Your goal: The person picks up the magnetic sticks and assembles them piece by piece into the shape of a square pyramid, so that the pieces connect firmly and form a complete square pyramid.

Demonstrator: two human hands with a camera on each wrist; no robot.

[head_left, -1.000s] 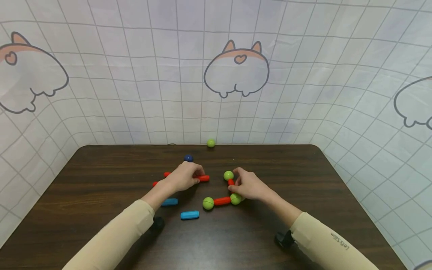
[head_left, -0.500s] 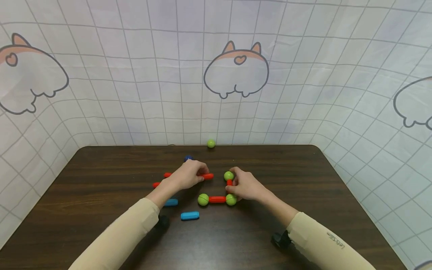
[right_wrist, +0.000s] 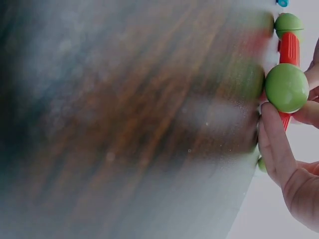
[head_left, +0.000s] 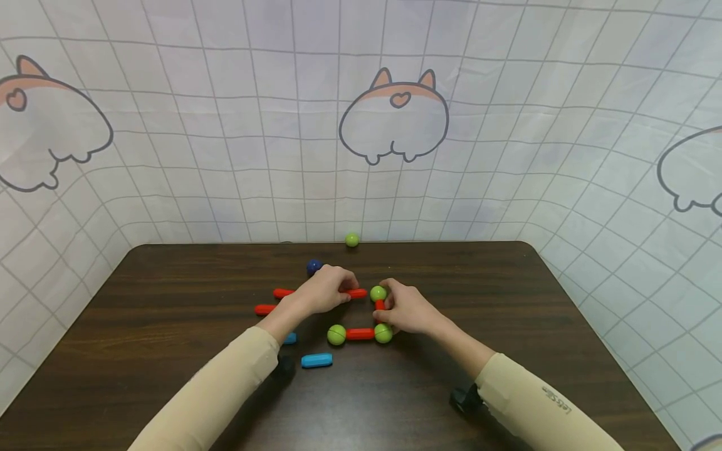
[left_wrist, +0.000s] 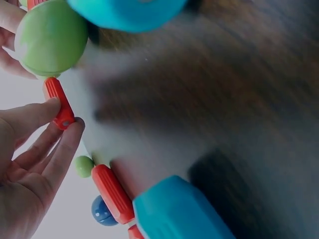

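My left hand [head_left: 324, 291] pinches a red rod [head_left: 357, 293] between thumb and fingers. The rod's right end is right at the far green ball [head_left: 378, 294]. My right hand [head_left: 410, 308] holds an L-shaped piece by its side red rod [head_left: 380, 306], thumb and fingers on either side. That piece joins the far ball to a near corner ball [head_left: 383, 333]. From the corner another red rod [head_left: 360, 334] runs left to a green ball [head_left: 336, 335]. In the left wrist view, the pinched red rod [left_wrist: 59, 103] shows between thumb and fingertip.
A blue rod [head_left: 317, 360] lies in front, and a second blue rod [head_left: 290, 338] is partly behind the left sleeve. Red rods [head_left: 265, 309] lie left of the hand. A dark blue ball [head_left: 314, 267] and a green ball [head_left: 352, 240] stand farther back on the dark wooden table [head_left: 479, 269].
My left hand has moved right with the red rod, bringing its end up to the far green ball. My right hand has shifted slightly left, and the L-shaped piece has moved left and turned straighter.
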